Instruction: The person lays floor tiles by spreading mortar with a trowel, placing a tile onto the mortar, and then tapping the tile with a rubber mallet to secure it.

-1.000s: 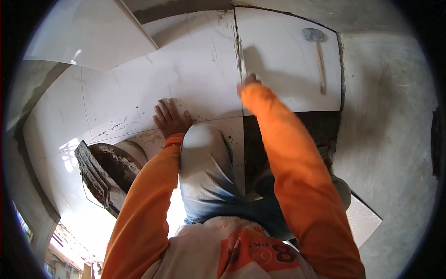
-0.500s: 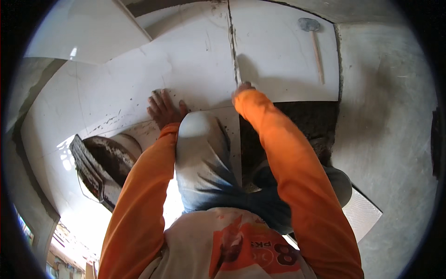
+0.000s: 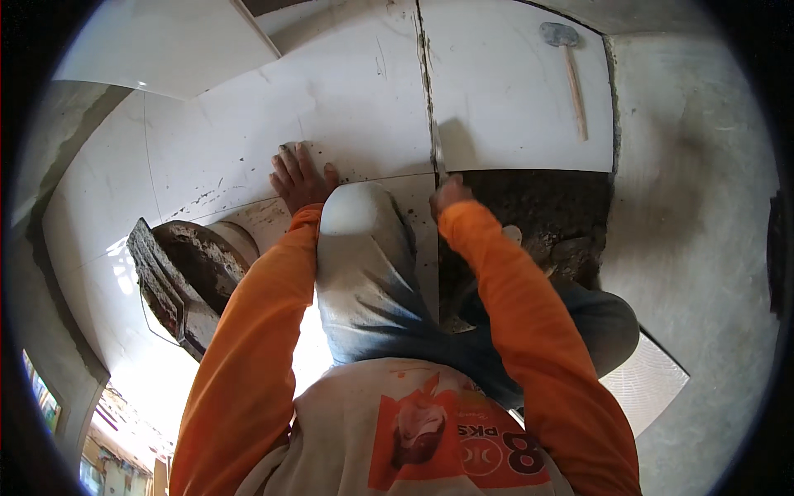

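Note:
My left hand (image 3: 302,175) rests flat on the white floor tiles (image 3: 223,140), fingers spread and holding nothing. My right hand (image 3: 452,194) is closed round a narrow hand tool with a thin pale blade (image 3: 439,149), seen almost edge-on; its handle is hidden in the fist. The blade stands at the dark joint (image 3: 428,83) between two tiles, above the corner where tile meets bare mortar bed (image 3: 529,198). I cannot make out how deep the tip reaches. A shadow falls beside it on the right-hand tile (image 3: 521,99).
A mallet (image 3: 571,78) with grey head and wooden handle lies on the right-hand tile. Left of my knee is a mortar-stained bucket (image 3: 240,240). A loose large tile (image 3: 165,50) juts in at upper left; a grey wall (image 3: 686,182) rises at right.
My right hand has drawn the tool toward me along the joint, down to the tile's near corner. My left hand stays planted; the whole view has shifted slightly.

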Available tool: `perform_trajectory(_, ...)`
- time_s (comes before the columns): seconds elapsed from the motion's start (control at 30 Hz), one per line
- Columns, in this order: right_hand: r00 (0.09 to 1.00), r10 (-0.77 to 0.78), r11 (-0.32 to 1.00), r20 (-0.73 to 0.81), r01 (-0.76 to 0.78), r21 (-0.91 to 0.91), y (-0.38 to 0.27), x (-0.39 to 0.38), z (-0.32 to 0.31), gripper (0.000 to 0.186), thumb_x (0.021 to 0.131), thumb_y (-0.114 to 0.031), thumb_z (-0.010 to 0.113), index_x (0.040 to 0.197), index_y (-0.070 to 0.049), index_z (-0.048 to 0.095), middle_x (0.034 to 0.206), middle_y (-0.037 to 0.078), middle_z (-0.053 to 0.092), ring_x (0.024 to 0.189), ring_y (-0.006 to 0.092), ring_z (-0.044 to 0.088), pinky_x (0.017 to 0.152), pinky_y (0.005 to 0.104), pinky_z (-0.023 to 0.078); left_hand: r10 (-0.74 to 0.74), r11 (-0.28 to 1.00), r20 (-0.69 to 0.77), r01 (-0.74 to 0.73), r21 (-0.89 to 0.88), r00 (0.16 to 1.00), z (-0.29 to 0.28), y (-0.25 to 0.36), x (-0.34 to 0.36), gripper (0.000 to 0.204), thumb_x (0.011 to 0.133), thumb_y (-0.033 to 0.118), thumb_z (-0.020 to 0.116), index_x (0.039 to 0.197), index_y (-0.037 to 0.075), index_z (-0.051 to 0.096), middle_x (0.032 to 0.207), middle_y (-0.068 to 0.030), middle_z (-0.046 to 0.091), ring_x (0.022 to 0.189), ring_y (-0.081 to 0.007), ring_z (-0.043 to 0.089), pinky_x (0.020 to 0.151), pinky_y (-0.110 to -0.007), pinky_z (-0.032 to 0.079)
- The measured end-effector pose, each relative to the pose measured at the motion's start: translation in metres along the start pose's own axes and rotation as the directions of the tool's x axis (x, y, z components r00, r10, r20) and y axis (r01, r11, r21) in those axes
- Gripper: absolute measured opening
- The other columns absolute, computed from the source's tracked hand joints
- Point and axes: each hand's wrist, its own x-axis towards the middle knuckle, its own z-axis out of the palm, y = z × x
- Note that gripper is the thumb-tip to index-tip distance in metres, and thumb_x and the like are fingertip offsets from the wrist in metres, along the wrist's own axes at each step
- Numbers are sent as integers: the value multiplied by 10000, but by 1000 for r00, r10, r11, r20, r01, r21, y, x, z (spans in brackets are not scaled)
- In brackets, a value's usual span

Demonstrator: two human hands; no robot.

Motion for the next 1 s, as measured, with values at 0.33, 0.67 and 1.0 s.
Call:
perform_trajectory(0.33, 991, 49, 996, 123, -39, -80, 9, -4, 10, 427, 804, -202, 548, 1132, 27, 401, 1125, 313, 544, 1052, 428, 552, 901, 433, 456, 11, 999, -44, -12, -29, 999, 7, -2, -5, 684, 781, 430, 536, 1346, 81, 373, 1389, -222, 344, 1304, -406, 282, 1014, -584, 236)
perform_trajectory(0.67, 997, 27, 993, 78, -18, -115, 42, -13, 39, 421, 826, -187, 488, 1175, 8, 357, 1134, 316, 535, 1073, 445, 533, 933, 465, 423, 5, 1000, -18, -5, -21, 1000, 9, -2, -5, 694, 778, 448, 542, 1353, 99, 368, 1409, -216, 316, 1308, -400, 278, 1016, -588, 231)
perform_trajectory(1.0, 978, 129, 988, 163, -140, 60, 94, -45, 45, 561, 872, -254, 530, 1305, 23, 306, 1259, 278, 465, 1157, 426, 475, 965, 496, 398, -9, 1000, -37, 9, -13, 999, 7, 8, -2, 682, 796, 433, 521, 1370, 112, 341, 1424, -202, 297, 1319, -401, 257, 1018, -588, 238)
